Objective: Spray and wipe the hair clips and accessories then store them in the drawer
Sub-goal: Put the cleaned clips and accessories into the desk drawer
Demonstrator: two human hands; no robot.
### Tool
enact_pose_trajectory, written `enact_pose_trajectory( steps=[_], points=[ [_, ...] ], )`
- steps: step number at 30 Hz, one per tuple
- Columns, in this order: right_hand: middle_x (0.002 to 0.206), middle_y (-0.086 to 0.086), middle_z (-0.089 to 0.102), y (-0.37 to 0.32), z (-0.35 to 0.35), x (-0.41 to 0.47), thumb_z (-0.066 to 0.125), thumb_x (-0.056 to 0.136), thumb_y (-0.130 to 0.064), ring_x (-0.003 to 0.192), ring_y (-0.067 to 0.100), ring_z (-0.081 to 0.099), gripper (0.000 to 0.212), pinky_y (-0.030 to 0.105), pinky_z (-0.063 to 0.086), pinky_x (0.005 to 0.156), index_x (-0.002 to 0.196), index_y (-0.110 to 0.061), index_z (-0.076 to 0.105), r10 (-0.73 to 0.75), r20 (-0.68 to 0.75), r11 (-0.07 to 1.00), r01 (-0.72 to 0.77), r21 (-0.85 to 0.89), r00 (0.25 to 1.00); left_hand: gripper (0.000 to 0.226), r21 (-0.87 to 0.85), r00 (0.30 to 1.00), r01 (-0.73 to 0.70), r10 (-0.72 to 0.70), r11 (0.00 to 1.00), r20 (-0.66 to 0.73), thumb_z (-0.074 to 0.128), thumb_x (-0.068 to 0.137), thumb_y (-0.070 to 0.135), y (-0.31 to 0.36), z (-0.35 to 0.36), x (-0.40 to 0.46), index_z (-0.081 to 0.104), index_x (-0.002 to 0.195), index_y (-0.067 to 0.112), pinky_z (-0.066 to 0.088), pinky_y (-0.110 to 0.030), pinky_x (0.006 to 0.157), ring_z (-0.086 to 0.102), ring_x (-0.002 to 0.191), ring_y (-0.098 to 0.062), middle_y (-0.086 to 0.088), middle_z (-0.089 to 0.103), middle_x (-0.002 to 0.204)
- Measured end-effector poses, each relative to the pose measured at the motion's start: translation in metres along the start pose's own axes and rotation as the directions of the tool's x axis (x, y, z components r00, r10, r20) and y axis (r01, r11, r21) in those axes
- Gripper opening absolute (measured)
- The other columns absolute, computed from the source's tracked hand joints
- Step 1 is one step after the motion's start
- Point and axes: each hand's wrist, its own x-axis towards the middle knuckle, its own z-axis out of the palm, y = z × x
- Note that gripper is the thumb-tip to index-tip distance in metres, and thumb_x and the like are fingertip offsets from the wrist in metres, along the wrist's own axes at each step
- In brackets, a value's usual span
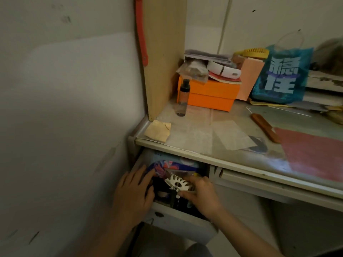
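Observation:
The drawer under the desk's left end stands pulled out. Over it, my right hand grips a white claw hair clip, teeth pointing up. My left hand rests with straight fingers on the things in the drawer's left side, touching a colourful patterned packet. On the desk stand a clear spray bottle with a black cap and a folded yellow cloth. A brown comb lies farther right on the desk.
An orange box piled with papers and a white gadget sits at the back of the desk. A blue printed bag stands to its right. A wooden side panel and the wall close off the left. A red mat covers the desk's right.

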Motion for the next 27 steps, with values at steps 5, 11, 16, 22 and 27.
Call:
enact_pose_trajectory(
  steps=[5,11,16,22,27],
  points=[
    [0.122,-0.006,0.057,0.000,-0.006,-0.004,0.068,0.080,-0.039,0.109,0.012,0.048,0.052,0.024,0.042,0.093,0.129,-0.029,0.051,-0.070,-0.020,0.994,0.071,0.085,0.997,0.048,-0.003,1.000,0.006,-0.006,1.000,-0.006,0.036,0.083,0.036,0.001,0.000,0.000,0.059,0.123,0.023,0.044,-0.043,0.095,0.060,0.114,-0.024,-0.004,0.060,0.127],
    [0.105,-0.013,0.053,0.011,-0.042,-0.005,0.069,0.082,-0.024,0.095,0.002,0.050,0.035,0.005,0.036,0.081,0.115,-0.021,0.059,-0.183,-0.178,0.975,0.201,0.093,0.967,0.053,0.017,0.998,0.020,-0.021,1.000,0.051,0.035,0.084,0.042,0.000,0.000,0.003,0.050,0.131,0.025,0.037,-0.040,0.099,0.054,0.120,-0.023,-0.003,0.054,0.135],
    [0.101,-0.006,0.056,0.029,-0.084,0.003,0.070,0.082,-0.015,0.086,0.010,0.056,0.028,0.018,0.045,0.073,0.108,-0.015,0.062,-0.146,-0.324,0.985,0.170,0.044,0.935,0.064,-0.171,0.999,-0.046,0.045,0.984,-0.008,0.020,0.086,0.050,0.024,-0.008,0.026,0.024,0.146,0.029,0.020,-0.037,0.114,0.025,0.140,-0.022,0.000,0.021,0.155],
    [0.114,0.006,0.060,0.077,-0.124,0.031,0.069,0.082,-0.018,0.102,0.024,0.056,0.033,0.037,0.048,0.087,0.114,-0.015,0.061,0.040,-0.419,0.999,-0.042,0.006,0.907,0.059,-0.170,0.972,-0.223,0.206,0.960,-0.110,0.020,0.087,0.040,0.079,-0.017,0.085,0.032,0.143,0.026,0.009,-0.035,0.115,0.020,0.142,-0.018,-0.001,0.027,0.154],
    [0.128,0.008,0.055,0.121,-0.156,0.051,0.065,0.086,-0.025,0.116,0.029,0.048,0.040,0.043,0.041,0.098,0.124,-0.017,0.057,0.238,-0.446,0.966,-0.259,0.014,0.863,0.052,-0.086,0.963,-0.260,0.252,0.962,-0.095,0.025,0.089,0.035,0.106,-0.005,0.129,0.047,0.135,0.024,0.019,-0.040,0.110,0.042,0.132,-0.026,-0.006,0.045,0.143]
  ],
)
